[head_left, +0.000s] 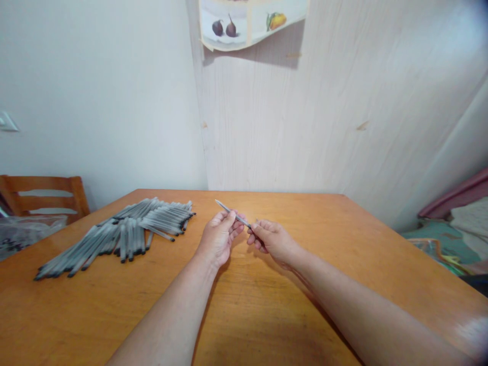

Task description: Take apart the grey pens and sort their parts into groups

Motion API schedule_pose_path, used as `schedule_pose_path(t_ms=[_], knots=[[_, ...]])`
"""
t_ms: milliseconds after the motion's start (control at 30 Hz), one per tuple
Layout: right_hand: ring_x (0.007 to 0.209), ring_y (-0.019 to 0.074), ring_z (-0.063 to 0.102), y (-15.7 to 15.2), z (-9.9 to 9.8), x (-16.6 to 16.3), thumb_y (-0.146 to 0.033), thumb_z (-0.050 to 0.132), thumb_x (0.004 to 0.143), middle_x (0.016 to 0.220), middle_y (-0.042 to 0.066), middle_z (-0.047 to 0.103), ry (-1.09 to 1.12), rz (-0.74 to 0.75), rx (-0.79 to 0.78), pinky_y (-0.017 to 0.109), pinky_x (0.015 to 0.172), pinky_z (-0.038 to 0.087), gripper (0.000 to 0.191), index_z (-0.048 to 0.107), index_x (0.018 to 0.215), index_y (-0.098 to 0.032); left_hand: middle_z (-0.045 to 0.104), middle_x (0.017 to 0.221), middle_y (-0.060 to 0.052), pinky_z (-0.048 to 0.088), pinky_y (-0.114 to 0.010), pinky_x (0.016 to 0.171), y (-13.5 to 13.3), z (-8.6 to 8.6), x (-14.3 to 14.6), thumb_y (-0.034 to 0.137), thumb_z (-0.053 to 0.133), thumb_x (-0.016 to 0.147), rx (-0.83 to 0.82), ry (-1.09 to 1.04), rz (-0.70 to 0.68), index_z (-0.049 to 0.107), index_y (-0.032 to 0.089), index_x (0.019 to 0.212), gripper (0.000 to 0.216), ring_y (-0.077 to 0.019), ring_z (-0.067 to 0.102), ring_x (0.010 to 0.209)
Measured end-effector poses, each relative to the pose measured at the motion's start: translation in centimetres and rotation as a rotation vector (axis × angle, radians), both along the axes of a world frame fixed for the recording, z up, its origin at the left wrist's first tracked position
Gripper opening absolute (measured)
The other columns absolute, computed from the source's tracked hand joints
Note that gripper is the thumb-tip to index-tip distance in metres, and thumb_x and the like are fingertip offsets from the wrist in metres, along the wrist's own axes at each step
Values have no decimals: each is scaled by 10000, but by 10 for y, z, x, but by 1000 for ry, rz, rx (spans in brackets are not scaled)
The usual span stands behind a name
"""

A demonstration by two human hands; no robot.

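Over the middle of the table I hold a slim pen (223,205) with a clear greyish barrel, its pale tip slanting up and to the left. My left hand (221,234) pinches the barrel between thumb and fingers. At the pen's dark lower end, my right hand (271,240) is closed with thumb and fingertips on it. Whether that dark end is a separate cap, I cannot tell. Left of my hands lies a heap of similar pens (129,231), many with black ends pointing toward me.
The wooden table (305,218) reaches back to the wall. A wooden chair (46,198) and a clear plastic bag (30,231) are at the left edge. Cloth and other items (457,239) lie beyond the table's right side. A fruit picture (251,23) hangs on the wall.
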State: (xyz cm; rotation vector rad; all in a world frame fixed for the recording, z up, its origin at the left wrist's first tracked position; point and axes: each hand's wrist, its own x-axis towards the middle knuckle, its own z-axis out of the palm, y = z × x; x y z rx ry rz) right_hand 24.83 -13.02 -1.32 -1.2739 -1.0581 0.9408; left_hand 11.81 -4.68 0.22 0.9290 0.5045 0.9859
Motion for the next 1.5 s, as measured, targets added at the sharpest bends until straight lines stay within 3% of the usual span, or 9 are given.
schedule_pose_path(t_ms=[300,533,833,1100,1300,1500], knots=[[490,75,503,-3,4,-1,-449,537,889,679,25,663,-135,-57,11,190,445,343,305,595,771,-173,721,875,-81,546,-199,657,-5,3,1,236,718,813,-14,21,57,603,144,855,153,-105,675,719],[537,101,525,-1,0,-2,-376,553,890,617,7,619,-414,-151,86,217,504,385,241,605,740,-195,718,832,-74,526,-186,629,-7,4,1,245,733,796,-17,47,97,586,147,835,182,-90,651,664],[464,81,510,-5,6,-3,-494,491,910,677,28,657,-65,71,-4,195,415,344,342,588,837,-174,714,856,-66,517,-181,635,-4,4,0,248,723,805,9,6,56,579,147,843,179,-87,651,690],[529,89,504,-3,5,-4,-381,642,833,632,-14,608,-268,-114,108,201,487,380,208,558,781,-198,717,844,-67,520,-188,635,-5,6,0,264,751,778,5,24,66,578,152,819,210,-97,661,700],[486,81,518,-4,5,-3,-504,470,926,714,33,668,-162,3,10,204,437,350,362,591,829,-176,718,840,-64,524,-194,634,-4,4,0,268,763,769,5,11,76,579,153,818,222,-96,659,683],[529,81,532,-3,8,-4,-379,639,840,692,-3,649,-187,-81,57,202,495,398,209,559,813,-188,716,842,-66,523,-189,629,-4,4,0,282,763,768,1,17,75,581,152,823,230,-98,660,690]])
